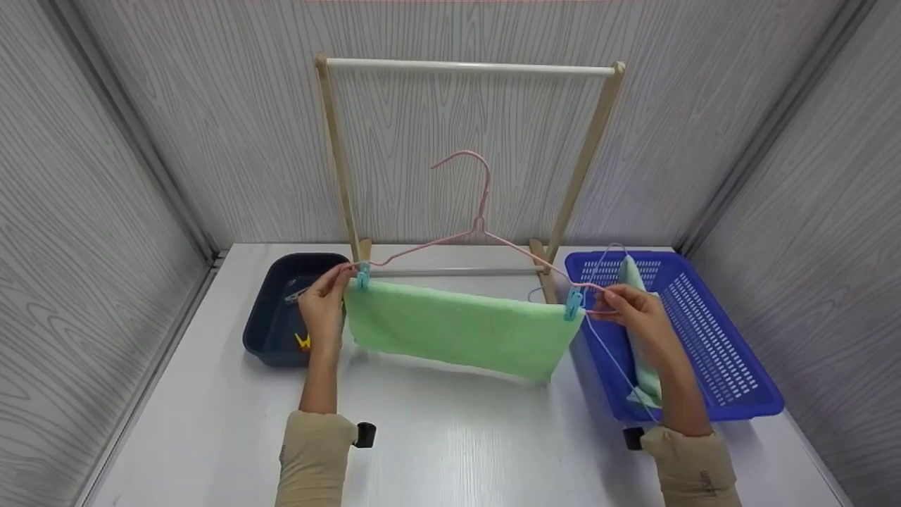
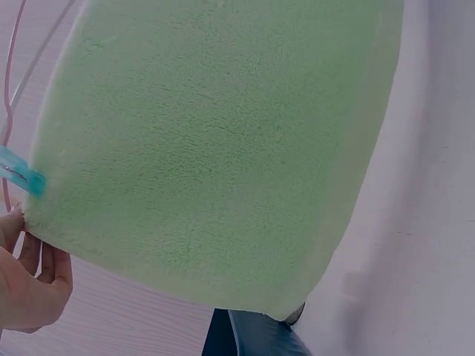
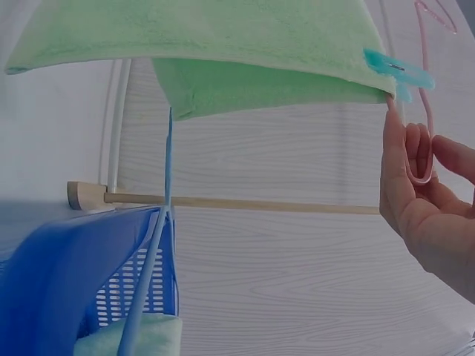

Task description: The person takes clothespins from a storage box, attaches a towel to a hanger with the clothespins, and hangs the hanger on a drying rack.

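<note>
A pink wire hanger point(image 1: 486, 211) is held up by its two ends, hook upward. A green towel point(image 1: 464, 327) hangs folded over its lower bar, with a teal clothespin point(image 1: 362, 276) near the left end and another teal clothespin point(image 1: 574, 304) near the right. My left hand point(image 1: 324, 303) pinches the hanger's left corner between thumb and fingers. In the right wrist view, the fingers of my right hand point(image 3: 423, 185) curl round the hanger's right corner. The towel slopes slightly down toward the right and hangs in front of the rack's base.
Behind stands a wooden drying rack with a white top rail point(image 1: 464, 67). On the left, a dark blue bin point(image 1: 264, 324) contains a yellow clothespin point(image 1: 303, 342). On the right, a blue basket point(image 1: 711, 331) holds a pale green cloth point(image 1: 646, 380) and a light blue hanger point(image 1: 611, 355).
</note>
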Demonstrator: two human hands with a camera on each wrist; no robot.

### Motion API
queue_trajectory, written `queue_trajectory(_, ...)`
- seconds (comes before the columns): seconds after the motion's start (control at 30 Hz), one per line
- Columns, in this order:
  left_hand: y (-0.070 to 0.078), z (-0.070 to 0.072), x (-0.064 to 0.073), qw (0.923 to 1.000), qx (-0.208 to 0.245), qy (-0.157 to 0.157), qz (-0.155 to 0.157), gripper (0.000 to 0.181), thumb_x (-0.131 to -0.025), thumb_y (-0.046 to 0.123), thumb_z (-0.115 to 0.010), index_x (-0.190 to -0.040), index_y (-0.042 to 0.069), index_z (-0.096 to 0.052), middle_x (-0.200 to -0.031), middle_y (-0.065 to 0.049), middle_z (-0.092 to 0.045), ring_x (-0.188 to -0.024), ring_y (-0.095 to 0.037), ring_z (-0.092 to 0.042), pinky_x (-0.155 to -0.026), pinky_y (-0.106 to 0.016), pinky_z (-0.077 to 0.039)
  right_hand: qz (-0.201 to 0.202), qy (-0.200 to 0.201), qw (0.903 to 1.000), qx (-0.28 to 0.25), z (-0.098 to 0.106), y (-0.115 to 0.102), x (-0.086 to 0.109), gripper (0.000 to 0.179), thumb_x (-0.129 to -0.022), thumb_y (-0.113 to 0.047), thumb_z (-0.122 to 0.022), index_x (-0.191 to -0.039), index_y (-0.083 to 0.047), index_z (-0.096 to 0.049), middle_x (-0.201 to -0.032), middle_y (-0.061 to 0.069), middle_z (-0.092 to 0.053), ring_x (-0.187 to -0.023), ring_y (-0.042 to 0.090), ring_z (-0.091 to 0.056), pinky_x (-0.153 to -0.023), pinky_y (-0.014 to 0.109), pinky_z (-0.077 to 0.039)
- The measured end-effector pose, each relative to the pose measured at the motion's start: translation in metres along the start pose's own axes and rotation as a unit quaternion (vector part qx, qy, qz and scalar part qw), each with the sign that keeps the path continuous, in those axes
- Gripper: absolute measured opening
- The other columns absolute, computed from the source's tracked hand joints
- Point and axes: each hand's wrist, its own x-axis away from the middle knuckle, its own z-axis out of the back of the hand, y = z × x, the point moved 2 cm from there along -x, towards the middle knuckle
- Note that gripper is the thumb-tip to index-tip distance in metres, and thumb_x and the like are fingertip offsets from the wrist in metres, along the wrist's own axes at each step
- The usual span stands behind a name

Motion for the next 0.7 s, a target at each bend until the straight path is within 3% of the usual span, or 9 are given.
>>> queue_trajectory(0.13,-0.0022,0.0001,-0.0006,1.0,-0.001,0.003,0.006,0.028,-0.085,0.014,-0.066,-0.103,-0.006,-0.067,-0.088,-0.011,-0.069,-0.088,-0.013,-0.062,-0.078,-0.023,-0.048,0.016,-0.011,0.9996,-0.02,0.001,0.0032,0.0002,0.043,-0.094,-0.025,-0.054,-0.118,0.011,-0.053,-0.102,0.016,-0.061,-0.091,0.026,-0.063,-0.082,0.034,-0.048)
queue_trajectory(0.3,-0.0047,0.0003,-0.0002,0.9982,-0.027,0.025,0.047,0.028,-0.084,0.013,-0.068,-0.1,-0.009,-0.066,-0.091,-0.017,-0.067,-0.079,-0.009,-0.062,-0.072,-0.019,-0.049,0.028,-0.012,0.999,-0.032,0.001,0.0054,0.0,0.04,-0.094,-0.019,-0.052,-0.119,0.012,-0.052,-0.105,0.032,-0.054,-0.089,0.027,-0.063,-0.081,0.034,-0.049)
queue_trajectory(0.47,-0.0065,0.0013,0.0013,0.9938,-0.069,0.037,0.08,0.031,-0.082,0.019,-0.07,-0.098,-0.008,-0.068,-0.095,-0.02,-0.066,-0.076,-0.008,-0.062,-0.068,-0.018,-0.049,0.02,-0.005,0.9993,-0.033,0.0011,0.0065,0.001,0.038,-0.094,-0.019,-0.052,-0.117,0.011,-0.053,-0.1,0.024,-0.058,-0.088,0.025,-0.063,-0.08,0.034,-0.049)
queue_trajectory(0.7,-0.0089,0.0001,0.0016,0.9931,-0.057,0.022,0.1,0.027,-0.085,0.014,-0.067,-0.101,-0.007,-0.067,-0.096,-0.018,-0.066,-0.084,-0.012,-0.062,-0.072,-0.019,-0.049,0.02,-0.006,0.9989,-0.042,0.0008,0.0069,0.0024,0.036,-0.095,-0.016,-0.05,-0.118,0.012,-0.052,-0.098,0.021,-0.059,-0.089,0.027,-0.063,-0.081,0.034,-0.049)
